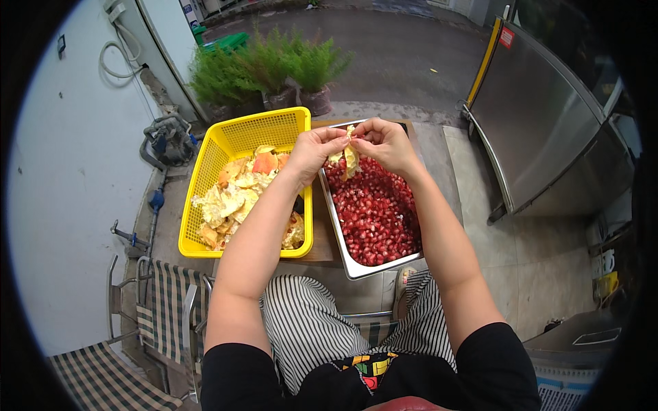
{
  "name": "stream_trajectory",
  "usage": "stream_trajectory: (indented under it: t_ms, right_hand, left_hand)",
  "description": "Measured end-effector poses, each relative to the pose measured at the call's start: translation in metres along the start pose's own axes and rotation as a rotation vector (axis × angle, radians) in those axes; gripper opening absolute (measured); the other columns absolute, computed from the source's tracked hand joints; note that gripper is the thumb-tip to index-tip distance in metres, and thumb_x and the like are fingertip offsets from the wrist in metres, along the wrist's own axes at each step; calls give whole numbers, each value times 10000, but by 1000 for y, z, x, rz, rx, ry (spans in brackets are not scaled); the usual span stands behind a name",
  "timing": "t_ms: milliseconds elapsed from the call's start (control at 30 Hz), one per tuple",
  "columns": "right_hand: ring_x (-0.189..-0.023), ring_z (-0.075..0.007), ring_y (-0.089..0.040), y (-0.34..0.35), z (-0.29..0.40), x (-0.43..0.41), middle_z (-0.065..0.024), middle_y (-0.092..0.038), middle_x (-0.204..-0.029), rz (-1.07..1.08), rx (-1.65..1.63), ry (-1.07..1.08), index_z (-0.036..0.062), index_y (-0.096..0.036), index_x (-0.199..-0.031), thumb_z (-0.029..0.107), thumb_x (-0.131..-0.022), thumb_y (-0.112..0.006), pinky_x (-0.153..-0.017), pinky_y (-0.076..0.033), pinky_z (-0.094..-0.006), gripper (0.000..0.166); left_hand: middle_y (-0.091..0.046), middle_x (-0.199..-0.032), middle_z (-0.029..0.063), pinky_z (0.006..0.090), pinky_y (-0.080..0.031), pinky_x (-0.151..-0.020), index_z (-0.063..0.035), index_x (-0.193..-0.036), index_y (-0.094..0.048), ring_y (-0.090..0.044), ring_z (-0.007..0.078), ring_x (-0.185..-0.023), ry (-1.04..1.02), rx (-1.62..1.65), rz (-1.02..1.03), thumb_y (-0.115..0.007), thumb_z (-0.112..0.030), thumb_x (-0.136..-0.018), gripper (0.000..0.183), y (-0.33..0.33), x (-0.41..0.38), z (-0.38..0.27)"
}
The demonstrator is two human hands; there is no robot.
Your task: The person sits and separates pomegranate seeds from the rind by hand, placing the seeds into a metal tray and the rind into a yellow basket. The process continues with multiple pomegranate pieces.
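Over the far end of a steel pan, my left hand (317, 151) and my right hand (386, 145) meet on a piece of pomegranate peel (352, 159) with pale yellow pith. Both hands grip it between thumb and fingers, and it hangs down between them. Below lie many loose red pomegranate seeds (378, 221) in the stainless steel pan (343, 257). Left of the pan stands a yellow plastic basket (247, 254) with perforated walls. Pomegranate peels and pith (241, 192) are heaped in it, partly hidden by my left forearm.
Pan and basket rest on a low wooden table (325, 226). Potted green plants (272, 67) stand beyond it. Checked folding chairs (172, 303) are at the left, near a wall with pipes (164, 138). A stainless steel cabinet (545, 113) stands at the right.
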State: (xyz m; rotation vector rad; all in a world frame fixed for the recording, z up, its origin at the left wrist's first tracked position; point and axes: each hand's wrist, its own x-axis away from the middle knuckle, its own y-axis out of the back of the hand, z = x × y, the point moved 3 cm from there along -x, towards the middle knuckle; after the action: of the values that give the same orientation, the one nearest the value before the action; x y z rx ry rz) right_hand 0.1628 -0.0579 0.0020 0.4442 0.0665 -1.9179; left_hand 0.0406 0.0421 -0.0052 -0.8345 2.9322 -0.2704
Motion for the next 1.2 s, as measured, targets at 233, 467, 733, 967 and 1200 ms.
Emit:
stream_trajectory:
  t_ms: [233, 467, 733, 967, 1200]
  right_hand:
    - [-650, -70, -558, 2, -5, -2, -34, -591, -717, 3, -101, 9, -21, -550, -868, 49, -770, -611, -570, -459, -201, 135]
    - [-702, -72, -561, 1, -2, 0, -28, -580, -775, -61, -30, 133, -20, -538, -866, 13, -750, -606, -597, -468, -208, 138]
    - [-787, -105, -584, 6, 2, 0, -57, -595, -869, -92, -30, 71, -31, -543, -963, 0, -791, -565, -696, -484, -226, 177]
    - [-697, -86, -590, 7, 5, 1, -55, -629, -752, -146, 275, 77, -7, -591, -902, 81, -779, -578, -644, -476, -231, 151]
    - [-712, -113, -597, 9, -3, -1, -57, -624, -760, -184, 235, 116, 5, -593, -889, 86, -786, -571, -669, -470, -245, 133]
  left_hand:
    - [-618, -858, 54, 210, -486, -662, 9, -961, -581, -586, 90, -745, 22, 41, -3, -619, -92, -788, 204, 0, 1, -2]
    - [-616, -843, 61, 214, -501, -627, 25, -971, -572, -591, 93, -714, -28, 54, -78, -606, -83, -795, 209, 4, -4, -2]
    - [-617, -838, 65, 210, -486, -647, 33, -958, -580, -582, 95, -716, -64, -30, -129, -610, -73, -789, 201, 4, -3, -4]
    - [-618, -849, 66, 199, -477, -657, 32, -964, -573, -584, 93, -743, -127, 8, -221, -615, -71, -783, 212, 11, -4, -8]
    - [-612, -837, 52, 180, -452, -639, 15, -958, -584, -568, 80, -734, -177, 24, -247, -644, -97, -766, 230, 15, -7, -6]
